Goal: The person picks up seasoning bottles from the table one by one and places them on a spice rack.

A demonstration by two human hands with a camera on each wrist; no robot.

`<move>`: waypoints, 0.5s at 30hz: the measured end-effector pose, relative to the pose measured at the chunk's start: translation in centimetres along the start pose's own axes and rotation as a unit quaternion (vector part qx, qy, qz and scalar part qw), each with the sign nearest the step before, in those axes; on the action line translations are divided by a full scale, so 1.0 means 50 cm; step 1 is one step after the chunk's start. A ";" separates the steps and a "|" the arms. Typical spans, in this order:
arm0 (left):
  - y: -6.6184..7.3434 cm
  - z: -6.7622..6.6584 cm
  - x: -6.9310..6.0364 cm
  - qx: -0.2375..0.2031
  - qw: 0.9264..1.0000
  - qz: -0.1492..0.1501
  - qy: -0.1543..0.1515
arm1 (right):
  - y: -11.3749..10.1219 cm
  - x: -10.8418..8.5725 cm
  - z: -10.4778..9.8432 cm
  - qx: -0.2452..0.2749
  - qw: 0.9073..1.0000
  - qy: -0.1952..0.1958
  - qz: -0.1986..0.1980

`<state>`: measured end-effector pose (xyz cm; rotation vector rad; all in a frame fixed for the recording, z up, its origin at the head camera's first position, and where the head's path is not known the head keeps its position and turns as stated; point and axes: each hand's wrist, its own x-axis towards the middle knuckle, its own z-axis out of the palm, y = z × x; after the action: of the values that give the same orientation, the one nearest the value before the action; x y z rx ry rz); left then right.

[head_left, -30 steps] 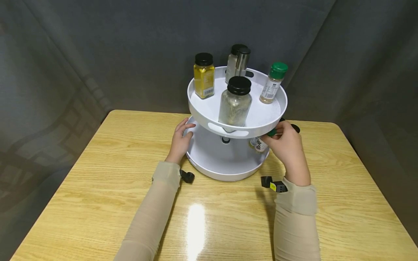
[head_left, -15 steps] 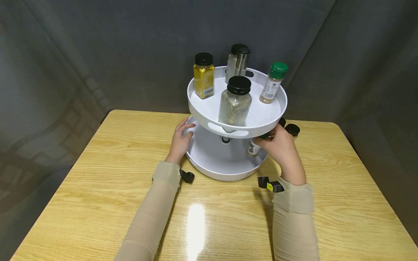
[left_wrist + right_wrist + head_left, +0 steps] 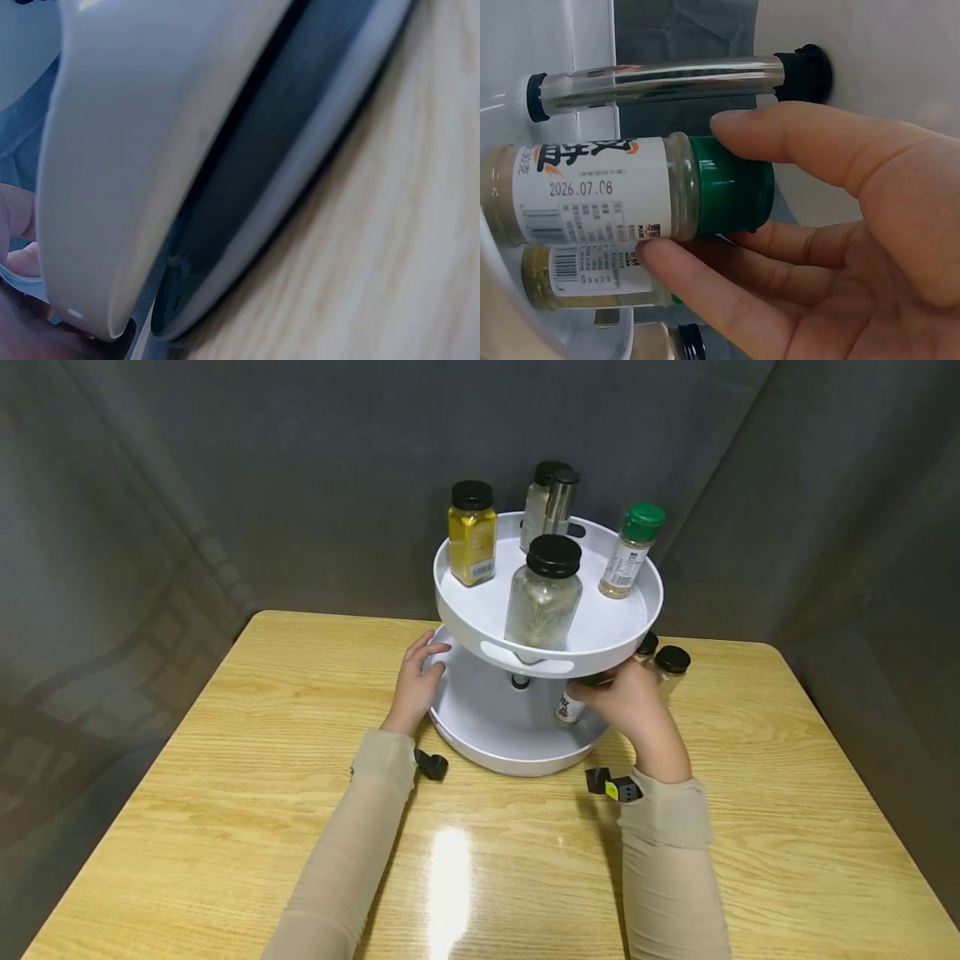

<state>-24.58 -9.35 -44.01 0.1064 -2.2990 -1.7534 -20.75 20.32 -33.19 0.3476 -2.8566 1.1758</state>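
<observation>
A white two-tier tray (image 3: 491, 729) stands on the table. At its left side my left hand (image 3: 411, 687) grips the lower rim, its fingertips over the edge; the left wrist view shows only part of those fingers (image 3: 19, 217) behind the rim. My right hand (image 3: 633, 697) reaches between the tiers from the right. It holds a seasoning bottle (image 3: 592, 187) by its green cap (image 3: 731, 184), thumb on one side and fingers on the other. The bottle (image 3: 568, 708) is over the lower tier; whether its base touches is unclear. A second labelled bottle (image 3: 600, 274) is just beyond it.
The upper tier (image 3: 468, 625) holds a yellow spice jar (image 3: 472, 543), a clear black-lidded jar (image 3: 543, 610), a green-capped bottle (image 3: 626, 556) and more containers at the back. A metal post (image 3: 667, 81) joins the tiers. Black-lidded jars (image 3: 672, 664) stand behind my right hand.
My right hand has moved left and slightly toward me, bringing the green-capped bottle further in over the lower tier. The left hand has stayed at the rim.
</observation>
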 end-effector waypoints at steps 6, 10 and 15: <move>-0.001 0.000 0.003 0.002 1.000 -0.004 0.000 | 0.001 0.003 0.010 0.005 1.000 -0.002 -0.029; -0.001 0.000 0.003 0.002 1.000 -0.004 0.000 | -0.001 0.002 0.014 -0.004 1.000 -0.009 -0.027; 0.002 -0.001 0.000 0.002 1.000 -0.004 -0.001 | 0.001 0.004 0.019 -0.036 0.999 -0.006 -0.032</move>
<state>-24.55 -9.35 -43.89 0.1138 -2.3061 -1.7535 -20.87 19.63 -33.87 0.4420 -2.8659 1.0622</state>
